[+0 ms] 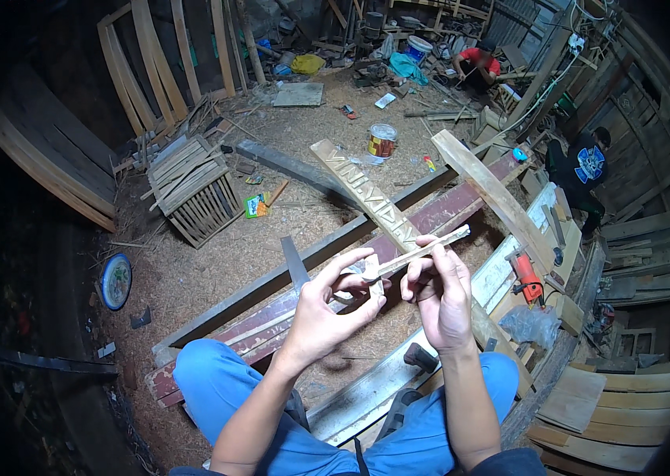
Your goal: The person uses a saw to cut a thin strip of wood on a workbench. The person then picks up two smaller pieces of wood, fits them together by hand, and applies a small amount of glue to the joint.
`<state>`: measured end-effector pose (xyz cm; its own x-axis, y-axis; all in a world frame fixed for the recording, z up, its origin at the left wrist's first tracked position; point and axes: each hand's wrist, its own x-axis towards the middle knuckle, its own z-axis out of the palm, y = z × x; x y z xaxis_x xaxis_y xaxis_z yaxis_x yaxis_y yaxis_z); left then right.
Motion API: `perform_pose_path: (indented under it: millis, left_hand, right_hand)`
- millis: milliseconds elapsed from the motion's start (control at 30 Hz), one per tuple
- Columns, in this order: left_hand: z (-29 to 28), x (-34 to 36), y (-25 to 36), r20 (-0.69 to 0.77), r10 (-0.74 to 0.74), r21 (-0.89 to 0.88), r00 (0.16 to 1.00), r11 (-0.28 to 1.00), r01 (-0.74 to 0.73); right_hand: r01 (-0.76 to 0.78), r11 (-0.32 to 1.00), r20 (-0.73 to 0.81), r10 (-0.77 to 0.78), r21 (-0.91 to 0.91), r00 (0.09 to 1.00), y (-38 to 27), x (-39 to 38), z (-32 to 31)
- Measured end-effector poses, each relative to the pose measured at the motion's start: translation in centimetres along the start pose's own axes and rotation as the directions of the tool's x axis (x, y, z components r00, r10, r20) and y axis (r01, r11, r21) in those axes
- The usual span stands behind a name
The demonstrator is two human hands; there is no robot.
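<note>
1. Your right hand (pixel 440 297) pinches a thin pale wooden stick (pixel 422 251) near its lower end; the stick slants up to the right, above your knees in blue trousers (pixel 216 385).
2. Your left hand (pixel 321 311) meets the stick's lower end, thumb & forefinger closed narrow on a small pale piece (pixel 368 274) there. Can't tell what that piece is.
3. To do this well, in my judgement: keep the right-hand pinch firm so the stick doesn't twist, work the left fingers close to the end w/ light pressure, since a strip this thin could snap.
4. No work surface under your hands. You sit over long dark red & grey beams (pixel 327 262) lying on a sawdust floor (pixel 216 262).
5. A carved pale plank (pixel 363 194) and a plain plank (pixel 493 194) lean across the beams; an orange power tool (pixel 527 278) lies to your right.
6. Room: cluttered wood workshop. Slatted wooden crate (pixel 192 186) at left, paint tin (pixel 382 140) beyond, curved boards along the walls.
7. Two other people work at the far right, one in a red top (pixel 479 63), one in a dark top (pixel 585 166).
</note>
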<state>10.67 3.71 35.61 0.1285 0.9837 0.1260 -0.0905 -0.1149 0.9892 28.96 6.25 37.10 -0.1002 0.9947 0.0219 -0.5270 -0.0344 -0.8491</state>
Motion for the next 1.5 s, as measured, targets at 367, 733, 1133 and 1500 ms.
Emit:
perform_pose_path:
  millis: [367, 733, 1133, 1500]
  left_hand:
    - [-0.1, 0.1, 0.5, -0.069, 0.005, -0.069, 0.998, 0.998, -0.01]
    - [-0.4, -0.1, 0.2, -0.113, 0.116, 0.036, 0.987, 0.993, -0.113]
    - [-0.5, -0.4, -0.1, -0.119, 0.177, 0.087, 0.977, 0.982, -0.167]
    - [-0.5, -0.3, 0.3, -0.096, 0.206, 0.089, 0.974, 0.976, -0.197]
  right_hand:
    - [0.059, 0.998, 0.077, -0.061, 0.03, 0.995, 0.5, -0.1, -0.2]
    - [0.043, 0.994, 0.041, -0.039, -0.104, 0.998, 0.0, 0.3, 0.4]
    - [0.121, 0.965, 0.07, -0.107, -0.233, 0.992, 0.2, 0.3, 0.0]
    - [0.14, 0.976, 0.075, -0.129, -0.166, 0.989, -0.5, 0.3, 0.3]
